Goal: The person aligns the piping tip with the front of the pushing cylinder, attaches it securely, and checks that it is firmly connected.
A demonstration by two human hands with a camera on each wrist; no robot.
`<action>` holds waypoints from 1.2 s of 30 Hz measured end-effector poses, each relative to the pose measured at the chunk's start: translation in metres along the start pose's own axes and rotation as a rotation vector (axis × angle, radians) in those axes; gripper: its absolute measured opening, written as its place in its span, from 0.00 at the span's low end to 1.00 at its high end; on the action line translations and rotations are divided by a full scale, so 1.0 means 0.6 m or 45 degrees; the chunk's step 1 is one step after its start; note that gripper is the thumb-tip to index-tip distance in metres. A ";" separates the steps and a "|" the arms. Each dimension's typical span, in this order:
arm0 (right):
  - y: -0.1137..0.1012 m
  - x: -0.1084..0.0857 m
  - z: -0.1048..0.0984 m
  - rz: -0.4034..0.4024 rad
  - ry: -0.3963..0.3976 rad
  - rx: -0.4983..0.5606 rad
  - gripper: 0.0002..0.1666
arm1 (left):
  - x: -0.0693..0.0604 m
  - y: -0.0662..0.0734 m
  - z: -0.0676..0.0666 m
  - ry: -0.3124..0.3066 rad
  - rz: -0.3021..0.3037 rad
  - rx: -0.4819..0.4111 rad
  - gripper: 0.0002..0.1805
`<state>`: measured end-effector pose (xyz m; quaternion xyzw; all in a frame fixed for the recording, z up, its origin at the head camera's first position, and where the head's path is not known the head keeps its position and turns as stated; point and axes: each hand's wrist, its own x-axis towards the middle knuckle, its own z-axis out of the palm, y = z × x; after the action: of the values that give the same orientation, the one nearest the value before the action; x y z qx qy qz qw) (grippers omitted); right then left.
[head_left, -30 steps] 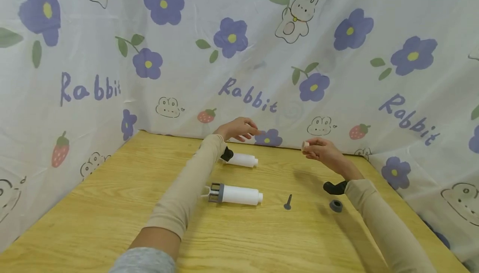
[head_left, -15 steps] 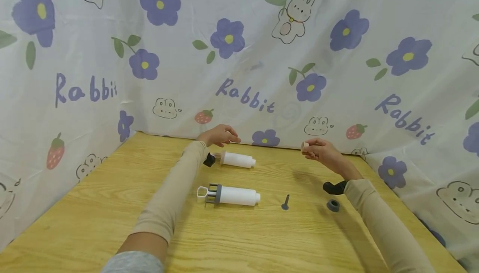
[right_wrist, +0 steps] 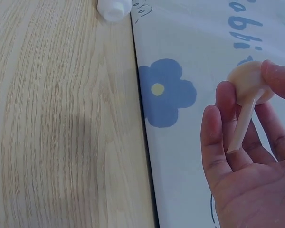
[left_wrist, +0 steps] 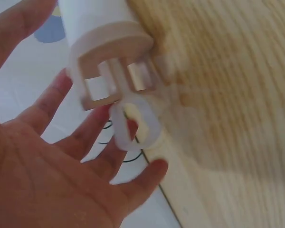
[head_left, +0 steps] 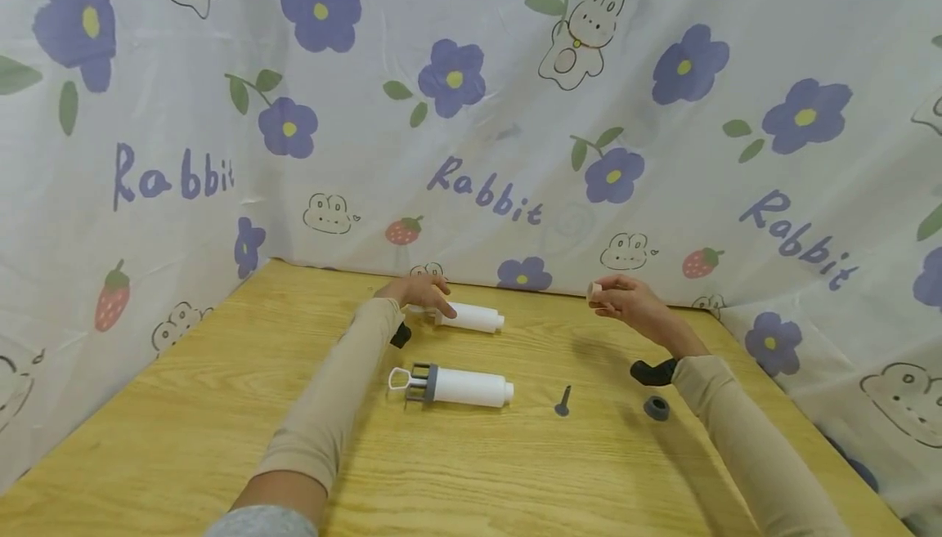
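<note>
My left hand (head_left: 421, 288) is at the far white syringe-like cylinder (head_left: 474, 318), by its handle end. In the left wrist view, its spread fingers reach beside the beige slotted collar (left_wrist: 116, 42) and the whitish loop handle (left_wrist: 154, 124), without closing round them. My right hand (head_left: 639, 306) is raised above the table's far right part. Between thumb and fingers it pinches a small beige piece (right_wrist: 247, 85), with a rounded head and a thin stem. The right wrist view shows the stem (right_wrist: 242, 123) pointing down over the fingers.
Nearer me lies a second white cylinder (head_left: 471, 387) with a grey collar (head_left: 430, 382) and loop handle. To its right are a grey flat-headed pin (head_left: 563, 403) and a thick grey ring (head_left: 657, 409). A printed cloth (head_left: 486, 153) hangs behind the wooden table (head_left: 441, 472).
My left hand has moved left and down to the far cylinder's handle end. My right hand keeps hold of the beige piece, almost still. The loose parts stay in place.
</note>
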<state>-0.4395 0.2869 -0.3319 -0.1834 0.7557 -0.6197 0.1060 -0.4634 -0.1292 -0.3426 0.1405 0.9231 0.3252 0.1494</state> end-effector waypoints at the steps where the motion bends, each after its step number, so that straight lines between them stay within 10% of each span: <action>1: 0.002 0.000 0.001 -0.001 -0.003 0.005 0.14 | 0.001 -0.003 0.004 -0.009 -0.017 -0.018 0.40; 21: 0.025 0.001 0.004 0.009 -0.021 -0.067 0.19 | 0.000 -0.023 0.024 0.107 0.101 0.009 0.30; 36: 0.023 0.001 0.016 0.038 -0.028 -0.022 0.19 | -0.016 0.066 -0.032 0.140 0.174 -0.109 0.30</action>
<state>-0.4382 0.2802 -0.3472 -0.1799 0.7624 -0.6095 0.1218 -0.4555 -0.1137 -0.3012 0.1787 0.9034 0.3811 0.0819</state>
